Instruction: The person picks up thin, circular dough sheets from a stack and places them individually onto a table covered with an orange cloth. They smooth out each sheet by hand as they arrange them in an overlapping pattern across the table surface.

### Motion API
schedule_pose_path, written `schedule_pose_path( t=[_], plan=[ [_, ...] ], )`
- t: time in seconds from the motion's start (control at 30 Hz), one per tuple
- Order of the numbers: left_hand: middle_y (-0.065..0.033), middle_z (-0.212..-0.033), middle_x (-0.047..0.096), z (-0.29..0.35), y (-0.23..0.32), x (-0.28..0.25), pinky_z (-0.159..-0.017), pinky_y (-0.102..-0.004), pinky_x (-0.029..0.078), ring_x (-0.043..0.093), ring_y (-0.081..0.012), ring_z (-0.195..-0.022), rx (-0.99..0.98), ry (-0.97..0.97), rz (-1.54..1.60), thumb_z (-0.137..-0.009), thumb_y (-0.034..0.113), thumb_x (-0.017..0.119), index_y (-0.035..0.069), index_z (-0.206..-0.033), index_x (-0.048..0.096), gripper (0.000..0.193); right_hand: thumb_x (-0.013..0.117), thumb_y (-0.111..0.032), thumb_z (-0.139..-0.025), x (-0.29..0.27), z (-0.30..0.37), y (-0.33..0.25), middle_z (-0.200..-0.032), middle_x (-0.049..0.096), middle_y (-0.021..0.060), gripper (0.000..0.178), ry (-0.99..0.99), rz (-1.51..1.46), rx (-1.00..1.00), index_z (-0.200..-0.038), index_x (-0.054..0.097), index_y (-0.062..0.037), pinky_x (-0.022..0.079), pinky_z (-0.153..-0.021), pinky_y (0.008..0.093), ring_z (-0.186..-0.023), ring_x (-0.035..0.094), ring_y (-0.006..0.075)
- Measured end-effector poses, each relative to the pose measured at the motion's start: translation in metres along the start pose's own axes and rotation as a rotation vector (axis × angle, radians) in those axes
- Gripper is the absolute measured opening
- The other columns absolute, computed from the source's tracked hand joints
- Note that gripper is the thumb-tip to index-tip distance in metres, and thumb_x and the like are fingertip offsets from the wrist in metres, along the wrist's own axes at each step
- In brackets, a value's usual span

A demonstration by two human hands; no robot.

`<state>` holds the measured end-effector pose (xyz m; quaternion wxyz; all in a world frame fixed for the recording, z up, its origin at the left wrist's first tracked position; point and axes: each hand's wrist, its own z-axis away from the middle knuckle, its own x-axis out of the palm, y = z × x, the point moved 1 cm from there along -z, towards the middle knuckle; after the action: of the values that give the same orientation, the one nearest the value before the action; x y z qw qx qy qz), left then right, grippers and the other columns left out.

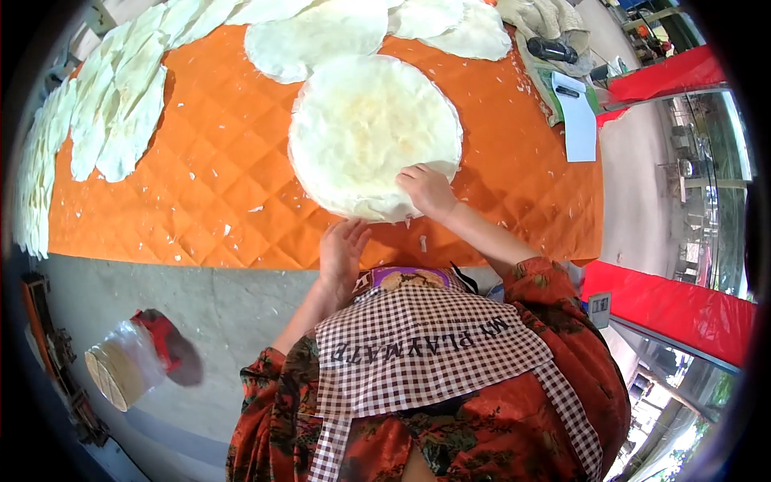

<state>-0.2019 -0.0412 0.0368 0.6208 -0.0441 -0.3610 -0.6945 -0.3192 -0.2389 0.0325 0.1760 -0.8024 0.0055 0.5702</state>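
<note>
A wide worktop covered with quilted orange cloth (233, 185) is standing over a grey concrete floor (233, 321), and small white flakes are lying scattered on the cloth. On it, in front of the person, a large, round, cream-white pile of thin sheets (373, 112) is resting flat, its near rim lying close to the worktop's front edge. The left hand (344, 245) is reaching to this near rim with its fingers extended and holding nothing visible — whether the fingertips are touching the rim, I cannot tell. The right hand (428, 191) is resting on the pile's near right part with its fingers bent; whether it is pinching a sheet, I cannot tell.

Many overlapping pale thin sheets (120, 104) are lying along the left side, and others (317, 36) are covering the far edge — one of them is meeting the pile. At the far right, a black pen (567, 91) is lying on a white paper pad (580, 132), near a black cylindrical object (552, 51).
</note>
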Motion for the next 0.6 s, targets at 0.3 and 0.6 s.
schedule_pose_path(
  t=[0.3, 0.6],
  plan=[
    [-0.0126, -0.109, 0.055, -0.010, -0.011, -0.003, -0.087, -0.0353, 0.049, 0.057, -0.0226, -0.100, -0.070, -0.043, 0.040, -0.091, 0.006, 0.048, -0.002, -0.120, 0.042, 0.031, 0.054, -0.003, -0.073, -0.037, -0.017, 0.002, -0.089, 0.065, 0.0051, 0.018, 0.037, 0.007, 0.045, -0.087, 0.064, -0.0073, 0.051, -0.065, 0.0337, -0.081, 0.062, 0.0242],
    [-0.0188, -0.122, 0.051, -0.014, -0.011, 0.010, -0.093, -0.0382, 0.048, 0.053, -0.0273, -0.112, -0.010, -0.074, 0.057, -0.094, 0.013, 0.045, -0.005, -0.120, 0.043, 0.031, 0.055, -0.003, -0.075, -0.018, -0.004, 0.014, -0.088, 0.067, 0.0056, 0.018, 0.073, -0.095, 0.083, -0.086, 0.067, -0.0083, 0.051, -0.065, 0.0342, -0.080, 0.063, 0.0242]
  ],
)
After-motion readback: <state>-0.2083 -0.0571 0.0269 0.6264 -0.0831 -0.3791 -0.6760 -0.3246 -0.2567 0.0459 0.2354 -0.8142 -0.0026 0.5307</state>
